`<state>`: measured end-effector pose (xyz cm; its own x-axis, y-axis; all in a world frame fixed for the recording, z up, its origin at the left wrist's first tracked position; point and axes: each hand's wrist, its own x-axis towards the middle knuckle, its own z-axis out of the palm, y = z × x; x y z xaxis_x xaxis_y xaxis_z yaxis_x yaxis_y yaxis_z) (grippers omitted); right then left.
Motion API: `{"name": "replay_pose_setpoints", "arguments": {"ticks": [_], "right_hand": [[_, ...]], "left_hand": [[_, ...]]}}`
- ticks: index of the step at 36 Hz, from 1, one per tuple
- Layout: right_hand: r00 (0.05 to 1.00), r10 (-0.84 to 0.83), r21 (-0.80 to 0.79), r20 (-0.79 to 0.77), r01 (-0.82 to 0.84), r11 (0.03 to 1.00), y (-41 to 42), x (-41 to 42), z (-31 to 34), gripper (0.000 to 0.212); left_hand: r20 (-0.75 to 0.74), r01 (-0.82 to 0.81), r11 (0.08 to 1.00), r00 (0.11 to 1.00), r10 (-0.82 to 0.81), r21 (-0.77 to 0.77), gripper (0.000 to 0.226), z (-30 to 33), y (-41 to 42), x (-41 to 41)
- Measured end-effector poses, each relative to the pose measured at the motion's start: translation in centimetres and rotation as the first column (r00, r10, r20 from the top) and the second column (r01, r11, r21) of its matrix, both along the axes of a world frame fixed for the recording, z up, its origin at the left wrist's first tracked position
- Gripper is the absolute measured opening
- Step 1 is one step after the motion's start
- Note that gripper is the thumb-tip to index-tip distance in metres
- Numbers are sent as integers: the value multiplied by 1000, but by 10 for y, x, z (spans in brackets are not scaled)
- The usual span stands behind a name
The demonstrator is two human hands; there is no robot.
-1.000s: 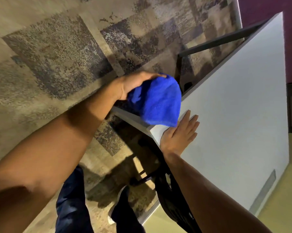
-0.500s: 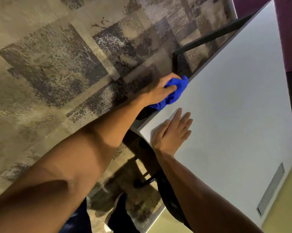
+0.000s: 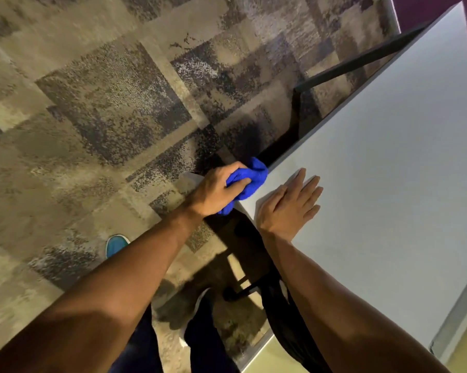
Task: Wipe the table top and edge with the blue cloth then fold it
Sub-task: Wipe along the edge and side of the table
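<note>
The white table point(image 3: 388, 170) fills the right half of the view, its left edge running diagonally. The blue cloth point(image 3: 251, 176) is bunched up and pressed against that edge near the table's near corner. My left hand point(image 3: 219, 189) is closed around the cloth from the floor side, thumb on top. My right hand point(image 3: 289, 205) lies flat on the table top just right of the cloth, fingers spread and holding nothing.
Patterned brown and grey carpet point(image 3: 106, 117) covers the floor to the left. A black table frame bar point(image 3: 361, 60) shows beneath the far edge. A blue shoe point(image 3: 115, 244) stands on the carpet, and a grey slot cover point(image 3: 455, 319) sits in the table top at lower right.
My left hand went from holding the cloth loose above the corner to pressing it bunched against the table's left edge. My right hand stayed flat on the top.
</note>
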<state>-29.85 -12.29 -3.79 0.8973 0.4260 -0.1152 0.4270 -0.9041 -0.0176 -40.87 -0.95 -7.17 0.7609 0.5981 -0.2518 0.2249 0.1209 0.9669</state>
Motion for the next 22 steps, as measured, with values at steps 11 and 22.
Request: {"name": "replay_pose_setpoints", "arguments": {"ticks": [11,22], "right_hand": [[999,-7,25,51,5,1000,-1,3,-8,59],[1000,7,-59,16,-6,998,-1,2,-2,63]], "left_hand": [[-52,-507,862,861,506,-5,15,24,-82,-18],[-112,-697,707,717,688,-120,19,40,-130,0]]}}
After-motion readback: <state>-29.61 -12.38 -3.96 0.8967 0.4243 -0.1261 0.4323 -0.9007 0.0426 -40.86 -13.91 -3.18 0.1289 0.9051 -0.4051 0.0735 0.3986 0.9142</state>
